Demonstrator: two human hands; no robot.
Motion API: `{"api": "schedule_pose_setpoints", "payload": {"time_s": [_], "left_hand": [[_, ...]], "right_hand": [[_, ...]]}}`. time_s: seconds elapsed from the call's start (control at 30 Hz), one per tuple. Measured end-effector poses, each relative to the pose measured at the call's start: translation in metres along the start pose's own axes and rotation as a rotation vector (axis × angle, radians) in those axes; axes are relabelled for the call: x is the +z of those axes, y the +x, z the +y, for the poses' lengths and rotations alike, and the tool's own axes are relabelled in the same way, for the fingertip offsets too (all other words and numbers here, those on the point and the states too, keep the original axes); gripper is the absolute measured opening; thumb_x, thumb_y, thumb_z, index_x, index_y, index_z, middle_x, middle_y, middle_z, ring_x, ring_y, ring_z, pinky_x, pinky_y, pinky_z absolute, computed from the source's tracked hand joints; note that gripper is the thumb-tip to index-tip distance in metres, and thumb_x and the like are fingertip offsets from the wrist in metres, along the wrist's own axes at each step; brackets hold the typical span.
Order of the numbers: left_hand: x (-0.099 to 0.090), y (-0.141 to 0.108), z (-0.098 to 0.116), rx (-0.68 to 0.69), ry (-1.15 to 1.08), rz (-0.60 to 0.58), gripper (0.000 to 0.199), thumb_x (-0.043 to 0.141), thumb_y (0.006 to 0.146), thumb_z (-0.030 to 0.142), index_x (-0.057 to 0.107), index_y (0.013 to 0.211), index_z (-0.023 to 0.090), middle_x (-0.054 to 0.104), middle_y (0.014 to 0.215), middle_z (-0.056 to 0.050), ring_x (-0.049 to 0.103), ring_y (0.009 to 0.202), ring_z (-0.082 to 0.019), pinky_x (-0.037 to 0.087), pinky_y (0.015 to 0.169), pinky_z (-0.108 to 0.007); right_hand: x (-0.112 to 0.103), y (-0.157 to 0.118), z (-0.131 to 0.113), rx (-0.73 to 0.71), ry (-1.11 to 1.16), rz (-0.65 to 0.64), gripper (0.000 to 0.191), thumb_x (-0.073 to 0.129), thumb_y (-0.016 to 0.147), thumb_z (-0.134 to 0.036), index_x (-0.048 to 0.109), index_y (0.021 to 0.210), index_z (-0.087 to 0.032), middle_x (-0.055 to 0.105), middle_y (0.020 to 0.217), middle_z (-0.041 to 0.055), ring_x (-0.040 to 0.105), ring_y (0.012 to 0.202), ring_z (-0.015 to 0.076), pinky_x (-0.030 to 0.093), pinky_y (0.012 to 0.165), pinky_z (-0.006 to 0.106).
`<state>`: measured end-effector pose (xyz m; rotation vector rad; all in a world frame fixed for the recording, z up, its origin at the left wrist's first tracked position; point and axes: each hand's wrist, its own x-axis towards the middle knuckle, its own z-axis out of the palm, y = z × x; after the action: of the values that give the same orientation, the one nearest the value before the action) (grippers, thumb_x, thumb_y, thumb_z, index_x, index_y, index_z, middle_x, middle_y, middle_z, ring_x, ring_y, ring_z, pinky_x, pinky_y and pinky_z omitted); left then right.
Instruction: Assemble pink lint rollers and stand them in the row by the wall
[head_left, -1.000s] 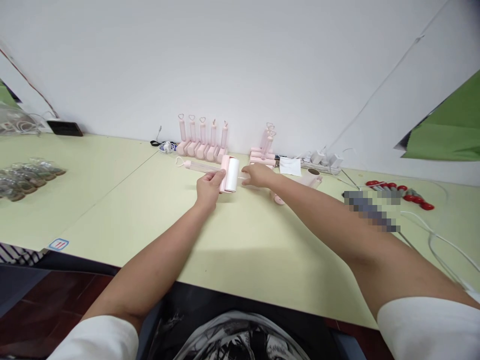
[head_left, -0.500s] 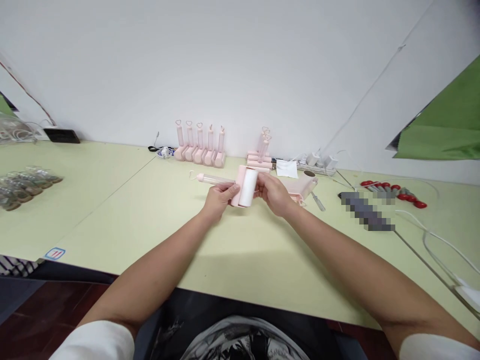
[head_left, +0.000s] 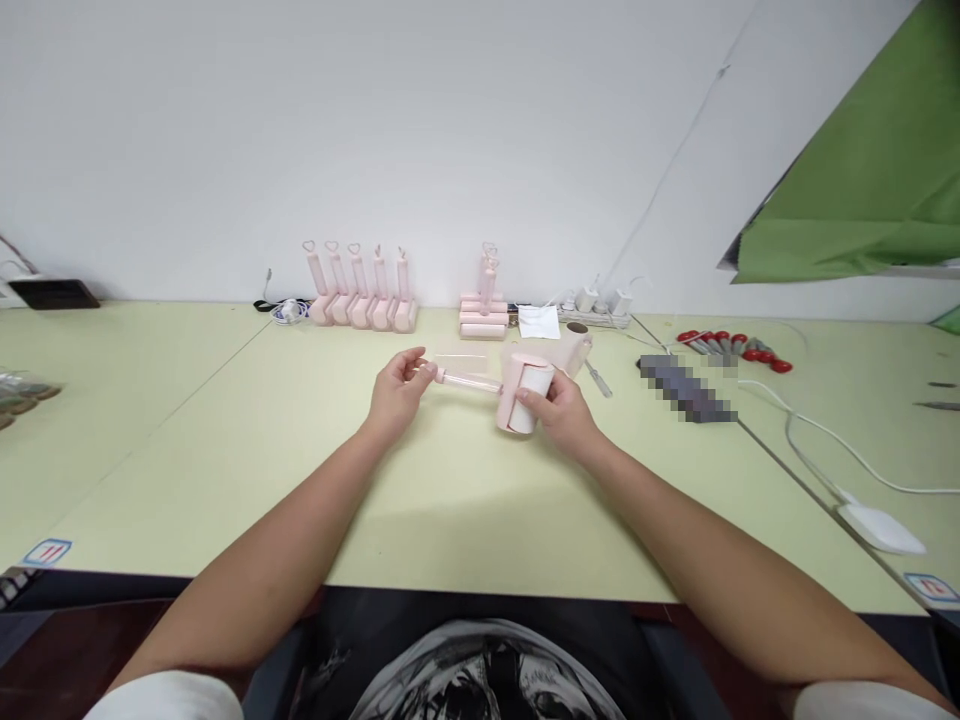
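A pink lint roller (head_left: 512,396) with a white sticky-paper roll (head_left: 529,397) is held above the table in front of me. Its clear handle points left. My left hand (head_left: 401,388) is closed in a pinch at the handle's far end, hiding the tip. Around the white roll and the pink cover, my right hand (head_left: 564,411) is closed, thumb on the paper. Just behind the roller lies a clear plastic bag (head_left: 461,357). Beside it are a brown-ended roll (head_left: 577,328) and a screwdriver (head_left: 599,379).
Several pink lint rollers (head_left: 361,310) stand along the wall, with more (head_left: 484,318) right of them. A power strip (head_left: 600,318) and white paper (head_left: 538,321) lie behind. Red-ended tools (head_left: 757,355), a pixelated dark object (head_left: 686,388) and white cables are on the right.
My left hand has slid from the roller head to the handle's end. My right hand now grips the white roll. The view has turned slightly right.
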<state>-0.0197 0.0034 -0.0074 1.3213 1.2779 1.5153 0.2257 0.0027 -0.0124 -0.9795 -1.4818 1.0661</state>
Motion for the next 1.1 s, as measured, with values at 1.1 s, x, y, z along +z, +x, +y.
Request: {"api": "schedule_pose_setpoints", "payload": {"time_s": [1.1], "left_hand": [[0.049, 0.034, 0.108, 0.272, 0.642, -1.142, 0.028, 0.075, 0.052, 0.021, 0.050, 0.065, 0.023, 0.051, 0.063, 0.002, 0.042, 0.055, -0.014, 0.026, 0.052, -0.027]], "right_hand": [[0.016, -0.014, 0.011, -0.471, -0.503, -0.154, 0.053, 0.047, 0.092, -0.056, 0.035, 0.130, -0.021, 0.062, 0.115, 0.0151, 0.063, 0.100, 0.0301, 0.051, 0.082, 0.045]]}}
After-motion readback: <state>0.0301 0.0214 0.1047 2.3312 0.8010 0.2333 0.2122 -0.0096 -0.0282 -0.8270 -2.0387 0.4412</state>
